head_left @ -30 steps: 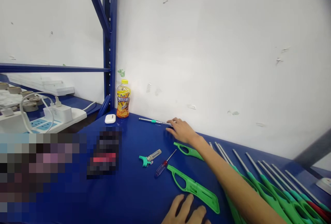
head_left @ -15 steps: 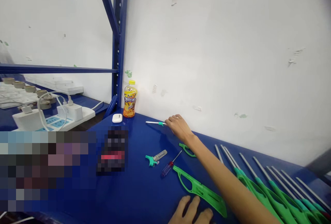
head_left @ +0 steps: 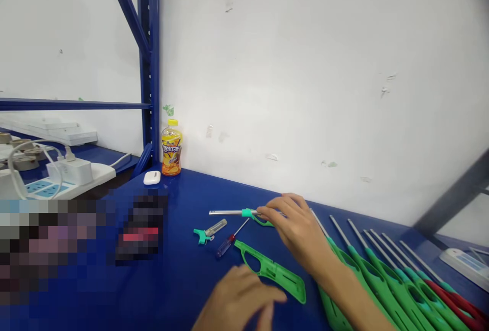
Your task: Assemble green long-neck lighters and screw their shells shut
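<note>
My right hand (head_left: 290, 226) is closed with its fingertips on a thin metal lighter tube (head_left: 225, 213) with a teal collar. The tube points left, over or against a green lighter shell half (head_left: 263, 222) mostly covered by that hand; whether they touch I cannot tell. My left hand (head_left: 239, 298), slightly blurred, has its thumb and forefinger apart and nothing visible between them. Just beyond it lies another green shell half (head_left: 284, 275), inner side up. A screwdriver (head_left: 228, 244) and a teal trigger piece with a small clear tank (head_left: 208, 231) lie left of it.
Several long-necked lighters (head_left: 385, 280), green and some red, lie in a row at the right. A drink bottle (head_left: 171, 150) and a white earbud case (head_left: 152, 177) stand by the blue rack post (head_left: 150, 76). A power strip (head_left: 103, 173) is at the left.
My right hand has brought the metal tube nearer, from by the wall to the green shell half. My left hand has moved left and further into view. The view has turned right.
</note>
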`<state>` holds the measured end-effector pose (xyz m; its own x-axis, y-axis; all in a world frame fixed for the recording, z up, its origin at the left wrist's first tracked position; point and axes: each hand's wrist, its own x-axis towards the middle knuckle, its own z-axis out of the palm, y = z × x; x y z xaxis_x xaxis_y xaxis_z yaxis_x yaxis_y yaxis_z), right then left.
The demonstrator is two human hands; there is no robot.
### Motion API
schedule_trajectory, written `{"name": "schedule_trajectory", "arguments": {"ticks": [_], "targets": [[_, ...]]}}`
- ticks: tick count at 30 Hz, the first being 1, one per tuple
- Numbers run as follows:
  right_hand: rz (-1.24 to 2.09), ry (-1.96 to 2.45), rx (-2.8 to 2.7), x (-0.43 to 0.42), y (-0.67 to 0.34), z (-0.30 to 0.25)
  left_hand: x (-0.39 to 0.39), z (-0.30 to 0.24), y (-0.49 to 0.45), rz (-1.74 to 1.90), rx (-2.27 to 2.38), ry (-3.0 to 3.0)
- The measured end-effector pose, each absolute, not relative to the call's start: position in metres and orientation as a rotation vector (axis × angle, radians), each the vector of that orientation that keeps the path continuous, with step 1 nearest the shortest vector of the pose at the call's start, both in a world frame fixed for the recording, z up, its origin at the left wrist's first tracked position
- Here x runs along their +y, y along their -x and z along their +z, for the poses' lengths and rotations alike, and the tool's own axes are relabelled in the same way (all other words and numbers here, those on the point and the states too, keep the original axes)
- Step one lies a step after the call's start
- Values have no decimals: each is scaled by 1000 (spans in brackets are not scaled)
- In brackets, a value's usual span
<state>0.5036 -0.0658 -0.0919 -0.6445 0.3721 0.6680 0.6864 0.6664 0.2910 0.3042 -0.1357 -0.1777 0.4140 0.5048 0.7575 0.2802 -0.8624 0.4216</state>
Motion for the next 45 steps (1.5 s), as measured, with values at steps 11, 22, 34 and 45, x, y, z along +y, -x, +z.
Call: {"name": "schedule_trajectory", "arguments": {"ticks": [11,22,34,45], "targets": [[-631,612,-2236,-91,-493,-115,-117,-157,-270,1399,1306,-2657],[-611,885,-1826,-122,-502,-93,-114,-149,-265,1336,1300,-2260],[-282,1219,-2229,-148,-523,-193,-122,-138,-264,1066,1306,-2239],[-190,1161,-2124,-177,-521,-171,-127,-131,-264,840,1153,-2358]]}}
